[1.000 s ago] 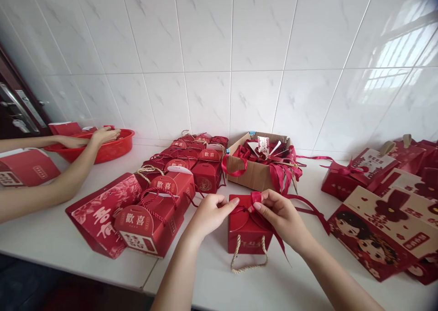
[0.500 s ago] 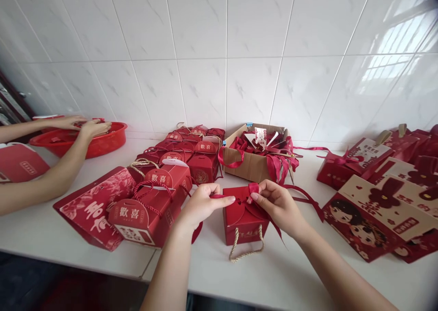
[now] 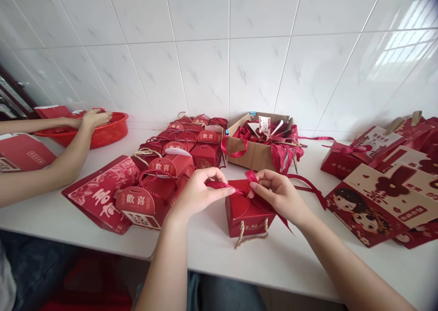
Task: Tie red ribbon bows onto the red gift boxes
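Observation:
A small red gift box (image 3: 236, 217) with a twisted beige rope handle (image 3: 251, 242) stands on the white table in front of me. Across its top runs a dark red ribbon (image 3: 219, 184). My left hand (image 3: 203, 192) pinches one length of it at the box's left side. Above the lid's right part, my right hand (image 3: 277, 192) pinches a raised loop of the same ribbon between thumb and fingers. One ribbon tail hangs down the right side of the box. The knot area is partly covered by my fingertips.
Rows of red boxes (image 3: 162, 206) stand to the left. Behind is a cardboard box (image 3: 248, 152) of ribbons; printed gift boxes (image 3: 369, 210) lie right. At far left a co-worker's hands (image 3: 94, 119) reach into a red basin (image 3: 112, 130). A tiled wall closes the back.
My left hand has drawn the ribbon a little up and left, so more of it shows taut. My right hand keeps its pinch on the loop. The view has tilted down slightly.

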The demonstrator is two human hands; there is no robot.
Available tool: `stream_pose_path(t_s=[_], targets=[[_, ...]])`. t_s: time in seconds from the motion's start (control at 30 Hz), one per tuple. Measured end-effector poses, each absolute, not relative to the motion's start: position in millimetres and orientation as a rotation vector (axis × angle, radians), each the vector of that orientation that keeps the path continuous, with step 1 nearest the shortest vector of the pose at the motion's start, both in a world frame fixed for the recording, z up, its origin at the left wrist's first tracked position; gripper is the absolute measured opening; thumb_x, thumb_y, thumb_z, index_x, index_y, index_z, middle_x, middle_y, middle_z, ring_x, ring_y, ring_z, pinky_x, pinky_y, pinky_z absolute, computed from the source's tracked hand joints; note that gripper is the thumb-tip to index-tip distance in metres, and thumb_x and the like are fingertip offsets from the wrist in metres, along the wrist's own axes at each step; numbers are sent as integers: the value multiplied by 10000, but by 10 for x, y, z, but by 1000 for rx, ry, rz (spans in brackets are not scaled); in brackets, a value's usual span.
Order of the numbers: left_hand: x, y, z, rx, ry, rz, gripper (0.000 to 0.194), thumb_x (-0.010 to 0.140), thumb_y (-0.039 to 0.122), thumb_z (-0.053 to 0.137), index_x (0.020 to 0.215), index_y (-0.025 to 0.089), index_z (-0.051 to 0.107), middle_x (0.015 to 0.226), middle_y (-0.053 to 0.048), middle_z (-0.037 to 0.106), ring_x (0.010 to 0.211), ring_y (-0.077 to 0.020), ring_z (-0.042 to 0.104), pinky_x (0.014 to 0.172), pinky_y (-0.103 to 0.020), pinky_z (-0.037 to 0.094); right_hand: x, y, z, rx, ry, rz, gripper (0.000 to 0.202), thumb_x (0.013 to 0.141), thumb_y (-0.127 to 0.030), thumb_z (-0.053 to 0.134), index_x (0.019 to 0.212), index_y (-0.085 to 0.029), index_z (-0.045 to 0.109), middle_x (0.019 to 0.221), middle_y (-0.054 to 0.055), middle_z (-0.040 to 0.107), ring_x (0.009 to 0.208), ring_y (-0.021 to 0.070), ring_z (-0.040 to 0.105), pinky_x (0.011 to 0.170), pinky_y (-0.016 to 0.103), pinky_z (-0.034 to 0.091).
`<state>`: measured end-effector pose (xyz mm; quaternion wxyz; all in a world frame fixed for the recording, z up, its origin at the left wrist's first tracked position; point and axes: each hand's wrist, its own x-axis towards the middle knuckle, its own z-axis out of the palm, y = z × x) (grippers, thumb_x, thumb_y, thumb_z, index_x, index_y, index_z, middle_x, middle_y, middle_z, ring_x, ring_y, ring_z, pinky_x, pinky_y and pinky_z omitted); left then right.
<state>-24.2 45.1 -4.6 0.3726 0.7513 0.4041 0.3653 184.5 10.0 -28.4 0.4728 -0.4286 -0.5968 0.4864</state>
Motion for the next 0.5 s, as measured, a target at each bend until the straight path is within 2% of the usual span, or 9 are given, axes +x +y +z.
stream_pose_path(t_s=[0.1, 0.33, 0.5], targets=[[-227, 407, 19, 1935, 928, 983, 135, 764, 237, 689, 711, 175, 581, 816, -7, 659, 807, -155, 609, 740, -264, 445, 1808, 87, -261, -1145, -1425, 1128, 201, 833, -364, 617, 823, -173, 554, 715, 41, 695, 616, 123, 590, 522, 212, 411], [-80, 414, 304, 2098, 741, 861, 14, 785, 168, 652, 791, 176, 642, 839, -18, 676, 830, -152, 634, 775, -269, 492, 1755, 62, -238, -1220, -1486, 999, 53, 770, -221, 593, 775, -168, 591, 666, 20, 656, 612, 139, 587, 548, 229, 428], [107, 575, 465, 2079, 521, 667, 121, 786, 139, 625, 898, 173, 594, 866, -32, 674, 835, -153, 639, 766, -287, 502, 1777, 39, -223, -1135, -1682, 864, 50, 791, -195, 555, 754, -176, 584, 658, -15, 590, 581, 112, 488, 530, 223, 380]])
